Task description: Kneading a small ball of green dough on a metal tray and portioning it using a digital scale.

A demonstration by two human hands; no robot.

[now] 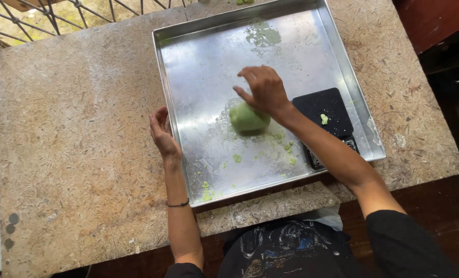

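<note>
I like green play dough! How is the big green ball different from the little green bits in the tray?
The round green dough ball is one big smooth lump; the small green crumbs are many tiny ragged pieces. The ball sits mid-tray under the right hand, whose fingers rest on it; the crumbs lie scattered toward the near edge, untouched. The left hand rests at the square metal tray's rim. Both are the same pale green.

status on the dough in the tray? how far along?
Done: most of the green dough is gathered into one smooth ball in the metal tray. In hand: the right hand rests on the ball; the left hand steadies the tray's edge. Left: loose green crumbs and a smear remain, plus a bit on the black scale.
</note>
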